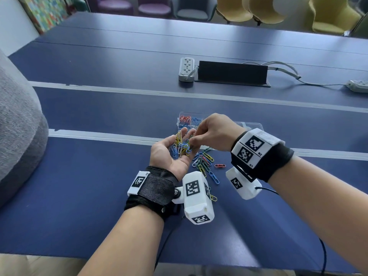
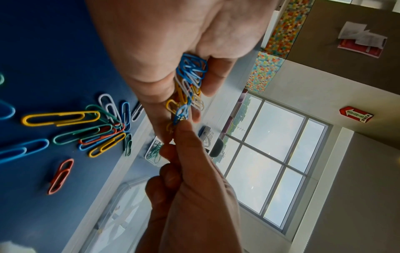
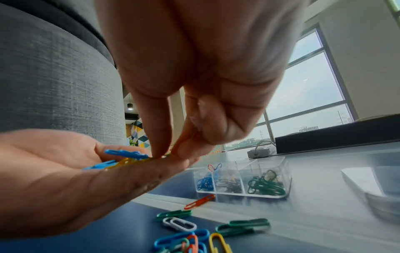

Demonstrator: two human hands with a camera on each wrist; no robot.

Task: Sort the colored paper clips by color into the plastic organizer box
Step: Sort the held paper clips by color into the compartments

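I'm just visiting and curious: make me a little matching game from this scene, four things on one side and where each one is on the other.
Things:
1. Left hand
2. Right hand
3. Green clips
4. Lone red clip

Places or states:
A. Lying alone on the table, right of the loose pile
B. Palm up, cupping mixed clips
C. Pinching a clip in the other palm
D. In an end compartment of the box

Pairs: 1-B, 2-C, 3-D, 4-A

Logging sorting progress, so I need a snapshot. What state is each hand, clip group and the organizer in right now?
left hand: palm up, cupping mixed clips
right hand: fingertips pinching a clip in that palm
loose clips: scattered unsorted on the table
organizer box: open, partly filled by color
power strip: lying flat, cable attached
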